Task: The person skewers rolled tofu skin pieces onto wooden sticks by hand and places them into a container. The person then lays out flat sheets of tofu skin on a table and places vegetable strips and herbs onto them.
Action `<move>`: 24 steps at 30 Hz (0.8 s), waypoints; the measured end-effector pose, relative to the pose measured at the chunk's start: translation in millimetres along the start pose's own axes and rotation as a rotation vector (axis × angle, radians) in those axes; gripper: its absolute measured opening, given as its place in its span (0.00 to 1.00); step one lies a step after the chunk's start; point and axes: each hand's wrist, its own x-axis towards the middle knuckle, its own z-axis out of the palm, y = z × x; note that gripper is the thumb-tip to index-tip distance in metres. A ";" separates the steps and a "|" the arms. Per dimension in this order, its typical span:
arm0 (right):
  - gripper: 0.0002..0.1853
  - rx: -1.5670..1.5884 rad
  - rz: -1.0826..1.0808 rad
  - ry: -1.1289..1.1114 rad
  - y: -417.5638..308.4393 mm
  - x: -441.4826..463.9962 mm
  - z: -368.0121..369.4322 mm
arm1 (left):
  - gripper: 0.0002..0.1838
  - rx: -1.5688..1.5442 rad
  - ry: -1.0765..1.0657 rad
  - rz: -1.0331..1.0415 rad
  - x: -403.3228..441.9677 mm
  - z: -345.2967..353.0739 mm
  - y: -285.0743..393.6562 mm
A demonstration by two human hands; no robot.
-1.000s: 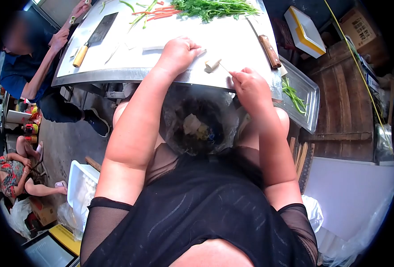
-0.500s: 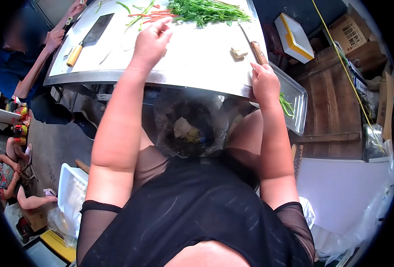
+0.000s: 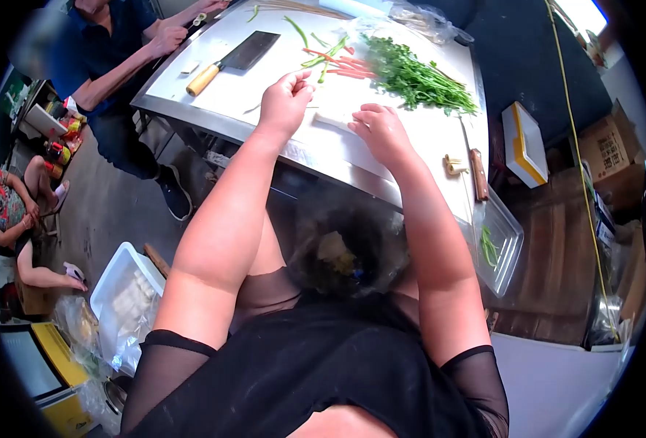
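Observation:
My left hand (image 3: 286,104) is closed over the table (image 3: 294,155), its fingertips beside the green strips (image 3: 323,73); what it pinches is too small to make out. At the near end of a flat white strip (image 3: 333,120), my right hand (image 3: 383,134) has its thumb and fingers slightly apart. Red strips (image 3: 348,67) lie beyond both hands, next to a pile of leafy greens (image 3: 421,77). A pale rolled piece on a stick (image 3: 454,165) rests at the right, beside a wooden-handled knife (image 3: 478,175).
A cleaver (image 3: 246,52) lies at the table's left. Past that edge sits a person in dark blue (image 3: 111,66); another person (image 3: 13,208) sits farther left. A clear tray (image 3: 504,255) stands at right, a bag-lined bin (image 3: 337,252) below, a white tub (image 3: 122,274) at lower left.
My right hand has let go of the stick with the rolled piece and moved left to the white strip. My left hand has come down and nearer to it. The view has shifted.

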 end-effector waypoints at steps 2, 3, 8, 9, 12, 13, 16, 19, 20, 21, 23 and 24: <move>0.08 0.059 0.001 0.054 -0.6 0.8 2.2 | 0.19 0.014 0.005 0.008 6.8 -3.3 -5.9; 0.07 0.112 0.016 0.113 1.2 -4.8 1.0 | 0.19 0.023 0.002 0.029 5.8 -2.6 -4.0; 0.06 -0.068 0.074 0.258 56.7 0.6 -53.9 | 0.18 0.013 -0.039 0.137 1.3 15.1 -2.9; 0.06 -0.163 0.088 0.288 58.4 -3.4 -66.9 | 0.18 0.011 -0.051 0.138 -0.3 20.9 -2.6; 0.06 -0.229 0.003 0.303 80.2 -27.8 -64.6 | 0.17 0.084 -0.182 0.112 -10.5 40.1 -1.2; 0.05 -0.241 0.029 0.266 72.7 -40.3 -62.8 | 0.17 0.113 -0.248 0.087 -15.4 46.1 5.8; 0.05 -0.234 -0.018 0.317 58.8 -67.1 -54.3 | 0.17 0.178 -0.355 0.094 -23.4 65.1 9.3; 0.06 -0.266 -0.070 0.315 49.0 -86.2 -48.8 | 0.16 0.233 -0.437 0.142 -28.5 83.4 1.6; 0.06 -0.284 -0.078 0.318 47.2 -91.8 -47.0 | 0.16 0.245 -0.467 0.161 -28.7 89.3 -0.2; 0.06 -0.281 -0.067 0.322 41.6 -98.3 -46.8 | 0.16 0.250 -0.477 0.161 -32.4 95.3 0.4; 0.07 -0.328 -0.077 0.239 30.7 -105.8 -52.3 | 0.16 0.362 -0.499 0.385 -38.3 107.9 4.4; 0.07 -0.327 -0.070 0.241 30.5 -108.7 -53.2 | 0.16 0.364 -0.506 0.384 -38.5 112.7 5.2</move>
